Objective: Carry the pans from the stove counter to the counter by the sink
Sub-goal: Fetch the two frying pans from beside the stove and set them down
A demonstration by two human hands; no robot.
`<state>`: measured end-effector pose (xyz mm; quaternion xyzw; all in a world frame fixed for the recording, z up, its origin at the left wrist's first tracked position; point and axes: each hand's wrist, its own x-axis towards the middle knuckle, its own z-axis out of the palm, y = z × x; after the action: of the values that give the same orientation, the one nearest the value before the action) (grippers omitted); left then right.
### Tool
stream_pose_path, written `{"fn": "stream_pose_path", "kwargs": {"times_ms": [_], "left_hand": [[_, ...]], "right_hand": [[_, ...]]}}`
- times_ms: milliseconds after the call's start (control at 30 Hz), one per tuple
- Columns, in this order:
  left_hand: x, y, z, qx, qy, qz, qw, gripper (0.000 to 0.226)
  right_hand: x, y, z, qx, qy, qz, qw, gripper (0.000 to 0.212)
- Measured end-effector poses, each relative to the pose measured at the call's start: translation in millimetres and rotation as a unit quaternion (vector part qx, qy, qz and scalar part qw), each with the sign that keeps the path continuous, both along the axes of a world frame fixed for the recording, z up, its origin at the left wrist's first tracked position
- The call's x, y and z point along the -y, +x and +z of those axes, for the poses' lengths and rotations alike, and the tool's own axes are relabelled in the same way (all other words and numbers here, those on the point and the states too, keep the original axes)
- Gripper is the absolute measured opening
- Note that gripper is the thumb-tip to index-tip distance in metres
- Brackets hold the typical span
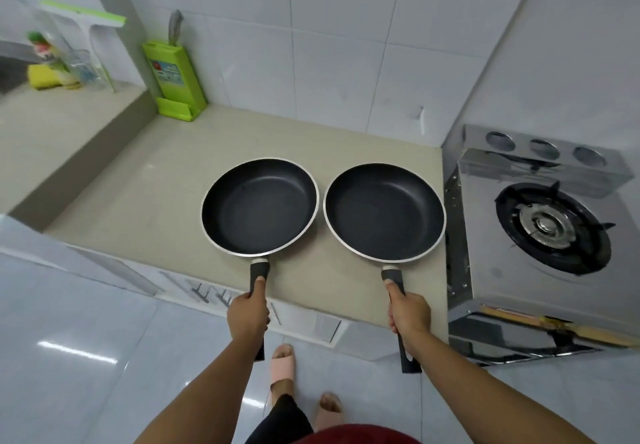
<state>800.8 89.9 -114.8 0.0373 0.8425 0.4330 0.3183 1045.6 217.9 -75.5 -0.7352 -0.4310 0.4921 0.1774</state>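
Note:
Two black non-stick frying pans with pale rims sit side by side on the beige stove counter (145, 184), both empty. The left pan (259, 206) has its black handle pointing toward me, and my left hand (247, 315) is closed around that handle. The right pan (384, 213) lies close to the stove, and my right hand (408, 312) grips its handle. Both handles stick out past the counter's front edge. The pans nearly touch each other.
A steel gas stove (550, 229) stands at the right. A green knife block (175, 80) leans at the back wall. To the far left a higher counter (45, 121) holds a bottle, a glass and a yellow sponge. Tiled floor lies below.

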Motion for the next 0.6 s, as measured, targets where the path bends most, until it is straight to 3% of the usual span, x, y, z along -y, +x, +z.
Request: {"fn": "stream_pose_path", "kwargs": {"times_ms": [600], "left_hand": [[212, -48, 29, -0.065, -0.028, 0.231, 0.97, 0.068]], "right_hand": [[89, -148, 31, -0.041, 0.03, 0.255, 0.966, 0.047]]}}
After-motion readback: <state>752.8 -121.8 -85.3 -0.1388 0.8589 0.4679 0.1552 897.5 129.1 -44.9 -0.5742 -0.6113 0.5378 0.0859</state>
